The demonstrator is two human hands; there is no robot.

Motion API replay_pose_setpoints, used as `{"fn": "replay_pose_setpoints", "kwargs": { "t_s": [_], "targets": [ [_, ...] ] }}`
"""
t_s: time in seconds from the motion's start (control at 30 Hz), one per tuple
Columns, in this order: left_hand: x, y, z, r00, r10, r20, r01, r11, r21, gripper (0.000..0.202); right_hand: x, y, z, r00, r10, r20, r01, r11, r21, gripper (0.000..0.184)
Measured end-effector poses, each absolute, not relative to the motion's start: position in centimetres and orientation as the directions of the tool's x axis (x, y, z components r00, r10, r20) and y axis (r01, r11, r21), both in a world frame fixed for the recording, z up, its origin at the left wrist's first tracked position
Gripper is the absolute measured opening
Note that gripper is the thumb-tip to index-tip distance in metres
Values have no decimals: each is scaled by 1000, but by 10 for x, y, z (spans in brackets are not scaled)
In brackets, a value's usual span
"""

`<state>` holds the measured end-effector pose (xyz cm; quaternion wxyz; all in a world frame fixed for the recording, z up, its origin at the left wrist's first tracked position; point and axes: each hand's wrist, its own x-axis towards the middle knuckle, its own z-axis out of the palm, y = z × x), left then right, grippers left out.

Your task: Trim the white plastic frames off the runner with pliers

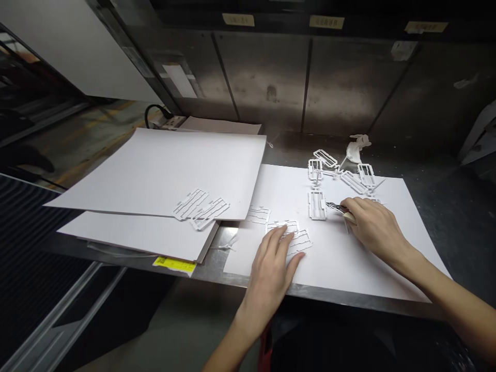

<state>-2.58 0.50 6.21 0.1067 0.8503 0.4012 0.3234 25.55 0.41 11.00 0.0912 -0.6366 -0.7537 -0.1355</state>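
My right hand (368, 225) is closed around a pair of nippers (336, 206), whose jaws meet the edge of a white plastic frame (318, 205). That frame is still joined to a branching cluster of similar white frames (353, 182) behind it. My left hand (272, 258) lies with fingers spread over separate slotted white frames (300, 240) on the white sheet (349, 271). Another loose frame (259, 214) rests just beyond its fingers, partly blurred. Whether the left fingertips press on the frames or hover I cannot tell.
Left of the work sheet is a stack of large white boards (186, 160), with two white frames (211, 213) at its front corner. A crumpled white glove-like item (358, 147) lies at the back. A yellow label (174, 264) marks the metal bench edge (240, 279).
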Motion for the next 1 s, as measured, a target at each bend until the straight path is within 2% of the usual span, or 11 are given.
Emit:
{"fn": "replay_pose_setpoints", "kwargs": {
  "t_s": [0.13,0.23,0.37,0.5,0.53,0.6,0.67,0.73,0.87,1.0],
  "targets": [
    [-41,20,66,358,816,454,689,-559,461,36,259,3,110,-222,912,345,975,205,86,9],
    [-48,35,63,304,882,360,792,-444,419,42,257,3,109,-237,913,332,971,227,68,17],
    [-35,48,66,342,911,232,807,-411,425,59,253,5,105,-241,912,332,971,226,84,9],
    [-16,52,74,424,904,53,758,-386,526,76,250,9,102,-249,902,354,968,227,103,8],
    [-13,50,74,455,889,50,734,-406,545,78,249,9,102,-260,894,364,965,233,117,10],
    [-12,45,73,525,838,150,672,-516,532,75,249,9,102,-287,877,386,957,248,150,14],
    [-15,38,68,573,758,311,618,-649,444,59,250,8,103,-316,858,404,948,264,180,16],
    [-21,28,65,602,688,405,587,-725,360,39,251,6,106,-331,844,421,942,272,194,17],
    [-31,11,69,632,642,434,546,-767,338,27,253,6,110,-339,824,454,940,276,201,17],
    [-38,4,73,689,591,419,496,-806,321,38,252,8,112,-341,801,491,940,280,196,17]
  ]
}}
